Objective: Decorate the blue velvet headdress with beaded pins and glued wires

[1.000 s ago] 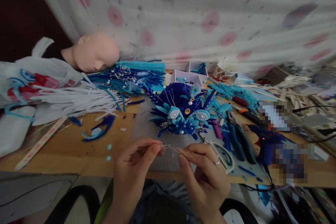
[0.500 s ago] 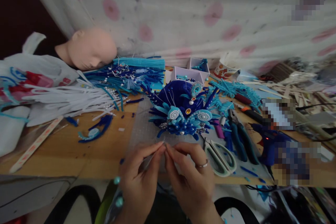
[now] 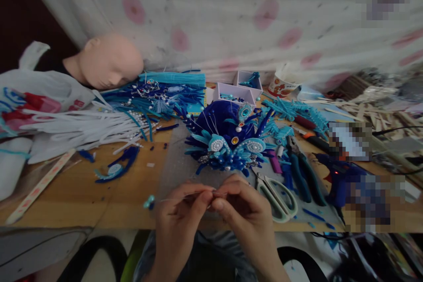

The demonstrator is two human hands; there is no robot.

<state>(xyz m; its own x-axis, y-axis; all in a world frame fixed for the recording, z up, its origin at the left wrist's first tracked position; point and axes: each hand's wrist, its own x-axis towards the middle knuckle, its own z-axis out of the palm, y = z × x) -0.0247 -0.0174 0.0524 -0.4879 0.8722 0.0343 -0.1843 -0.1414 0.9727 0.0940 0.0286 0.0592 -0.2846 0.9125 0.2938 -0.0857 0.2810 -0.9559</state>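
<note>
Pale-lilac near box (image 3: 239, 90) held teal & blue bits (image 3: 227, 96); far box (image 3: 243, 76) had teal pieces (image 3: 253, 80). Red print on paper cup (image 3: 280, 89), far right of ctr., & plastic bag (image 3: 62, 83), left: unreadable. L hand (image 3: 180, 220) & R hand (image 3: 251, 213), fingertips meeting, pinched 1 fine strand (image 3: 168, 198), near ctr., in front of blue headpiece (image 3: 228, 141); teal beads (image 3: 150, 201) just left of L hand.
</note>
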